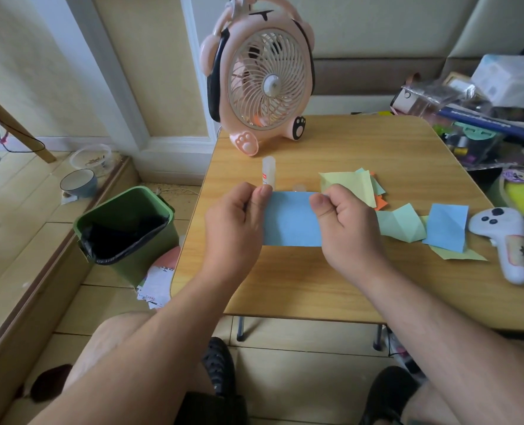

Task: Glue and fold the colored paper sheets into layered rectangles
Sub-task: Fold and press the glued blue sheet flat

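A blue folded paper rectangle is held up over the wooden table. My left hand pinches its left end between thumb and fingers. My right hand pinches its right end the same way. A glue stick stands upright just behind my left thumb, with its clear cap lying beside it. Loose sheets lie to the right: a yellow-green pile over orange paper, a creased green sheet and a blue sheet.
A pink animal-shaped fan stands at the table's back. A white game controller lies at the right edge. A green bin with a black liner stands left of the table. Cluttered boxes and bags fill the far right.
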